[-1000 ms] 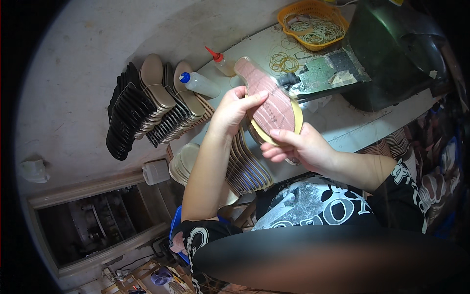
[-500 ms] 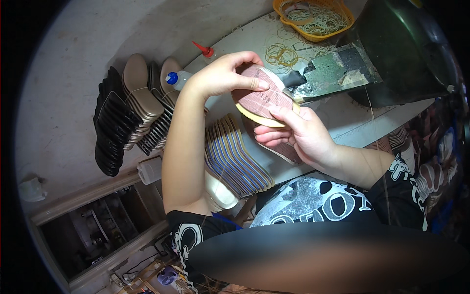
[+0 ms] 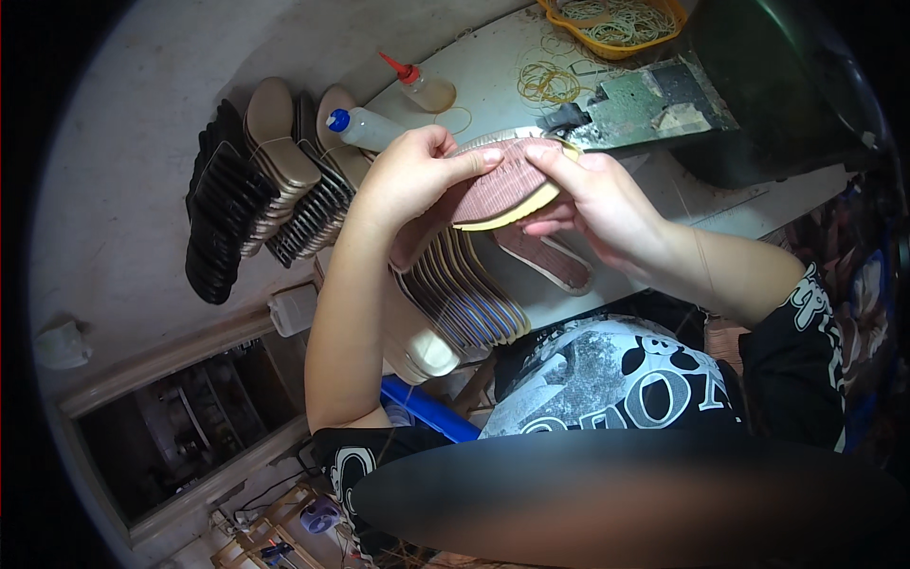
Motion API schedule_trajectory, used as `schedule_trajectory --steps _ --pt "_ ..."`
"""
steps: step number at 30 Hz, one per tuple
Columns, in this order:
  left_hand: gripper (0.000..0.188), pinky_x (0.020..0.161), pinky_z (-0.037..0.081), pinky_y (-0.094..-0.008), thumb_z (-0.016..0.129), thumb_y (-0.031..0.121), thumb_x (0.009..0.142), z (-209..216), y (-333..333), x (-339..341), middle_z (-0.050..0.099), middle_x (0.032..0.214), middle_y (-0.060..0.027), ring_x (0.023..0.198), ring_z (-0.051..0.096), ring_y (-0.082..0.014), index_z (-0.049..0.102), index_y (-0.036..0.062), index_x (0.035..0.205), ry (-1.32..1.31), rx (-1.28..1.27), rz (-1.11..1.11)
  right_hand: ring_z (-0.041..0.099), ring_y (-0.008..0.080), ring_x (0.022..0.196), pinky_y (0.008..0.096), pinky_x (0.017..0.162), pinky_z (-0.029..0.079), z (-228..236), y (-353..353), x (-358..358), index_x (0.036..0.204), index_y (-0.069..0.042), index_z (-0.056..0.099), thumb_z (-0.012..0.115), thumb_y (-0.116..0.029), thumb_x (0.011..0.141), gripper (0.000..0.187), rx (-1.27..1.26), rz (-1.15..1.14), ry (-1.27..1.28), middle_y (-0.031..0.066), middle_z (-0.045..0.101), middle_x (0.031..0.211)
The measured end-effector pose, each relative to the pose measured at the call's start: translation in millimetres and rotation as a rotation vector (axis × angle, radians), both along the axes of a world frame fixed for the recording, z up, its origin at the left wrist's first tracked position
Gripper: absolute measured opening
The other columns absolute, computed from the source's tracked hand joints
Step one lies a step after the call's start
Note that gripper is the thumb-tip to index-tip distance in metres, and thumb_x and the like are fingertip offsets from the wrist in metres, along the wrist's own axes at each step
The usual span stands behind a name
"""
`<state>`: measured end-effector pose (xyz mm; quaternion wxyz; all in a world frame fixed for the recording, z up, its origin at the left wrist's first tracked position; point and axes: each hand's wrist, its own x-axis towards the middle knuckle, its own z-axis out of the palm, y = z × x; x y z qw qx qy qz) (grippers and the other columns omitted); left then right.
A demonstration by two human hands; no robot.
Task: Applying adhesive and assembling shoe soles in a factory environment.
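A shoe sole (image 3: 502, 185) with a pinkish-brown ribbed face and a yellow edge is held up over the table between both hands. My left hand (image 3: 417, 175) grips its left part, thumb pressed on the ribbed face. My right hand (image 3: 602, 204) holds the right part, thumb on top and fingers curled beneath. The sole looks slightly bent, and its underside is hidden. Below the hands, another pinkish-brown sole (image 3: 559, 263) lies on the white table (image 3: 626, 247). Beside it stands a row of many soles (image 3: 474, 294) with blue and yellowish edges.
Banded bundles of black soles (image 3: 223, 209) and beige soles (image 3: 275, 142) stand at left. Behind my left hand are a blue-capped bottle (image 3: 365, 128) and a red-tipped bottle (image 3: 427, 87). A green machine (image 3: 777, 85) with a plate is at right, near rubber bands (image 3: 550, 83) and a yellow basket (image 3: 616, 43).
The held sole has turned to a flatter, more sideways angle and its printed marks no longer show clearly. My right hand has moved up along its edge. The view has shifted slightly.
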<state>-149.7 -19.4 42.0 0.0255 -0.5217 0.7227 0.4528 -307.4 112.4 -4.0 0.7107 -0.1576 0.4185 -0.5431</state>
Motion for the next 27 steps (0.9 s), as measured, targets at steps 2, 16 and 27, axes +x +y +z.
schedule_trajectory --steps 2,16,27 --pt "0.051 0.053 0.045 -0.0279 0.078 0.048 0.071 -10.0 0.9 8.8 0.059 0.07 -0.0058 0.062 0.055 -0.0135 0.055 0.0026 0.078 -0.036 -0.079 -0.043 0.068 0.0148 0.079 0.0237 0.065 0.057 0.0 -1.0 -0.2 0.11 -0.001 0.06 0.053 -0.033 0.095 0.036 -0.009 0.004 0.026 0.0097 0.067 0.096" --pt "0.048 0.05 0.055 -0.0269 0.058 0.048 0.089 -5.8 61.8 -14.7 0.068 0.074 -0.0115 0.051 0.064 -0.0168 0.064 0.0003 0.087 0.272 0.389 0.184 0.064 0.0106 0.086 0.0255 0.077 0.051 -23.4 62.0 -19.4 0.109 0.003 0.057 0.06 -0.012 0.089 0.025 -0.26 0.309 0.117 0.0083 0.066 0.098" --pt "0.037 0.036 0.038 -0.0206 0.074 0.034 0.08 -13.0 61.0 -5.7 0.056 0.052 -0.0042 0.04 0.05 -0.008 0.061 0.0005 0.076 0.285 0.275 0.17 0.063 0.0086 0.081 0.0214 0.073 0.051 -20.5 42.9 -44.5 0.109 0.006 0.058 0.058 -0.01 0.091 0.024 -0.182 0.363 0.043 0.0077 0.067 0.091"
